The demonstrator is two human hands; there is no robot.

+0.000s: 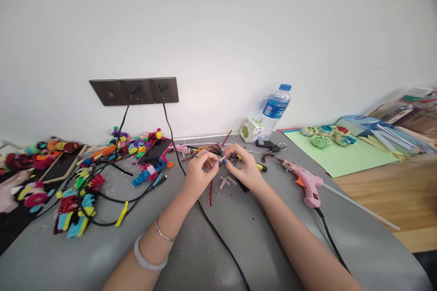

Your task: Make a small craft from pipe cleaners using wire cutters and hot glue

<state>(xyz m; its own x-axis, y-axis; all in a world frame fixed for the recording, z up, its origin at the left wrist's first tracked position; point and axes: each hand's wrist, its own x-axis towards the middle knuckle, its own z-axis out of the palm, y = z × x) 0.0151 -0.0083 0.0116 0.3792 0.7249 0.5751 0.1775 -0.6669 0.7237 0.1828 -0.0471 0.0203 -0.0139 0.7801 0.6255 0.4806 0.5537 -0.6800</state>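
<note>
My left hand (201,172) and my right hand (246,169) meet above the middle of the grey table. Between their fingertips is a small pale pink pipe cleaner piece (221,159), pinched from both sides and partly hidden by the fingers. Just below the hands lies a pink pipe cleaner shape (223,182) with short arms. A dark red pipe cleaner (210,193) rests by my left hand. Close beyond my right hand is a yellow and black highlighter-like tool (261,168), largely covered by the hand.
A pink glue gun (307,184) lies at the right, its cord running toward me. Behind stand a water bottle (276,111) and a small green-white box (251,130), near keys (271,145). Colourful pipe cleaner figures, phones (156,152) and black cables (213,227) spread leftward.
</note>
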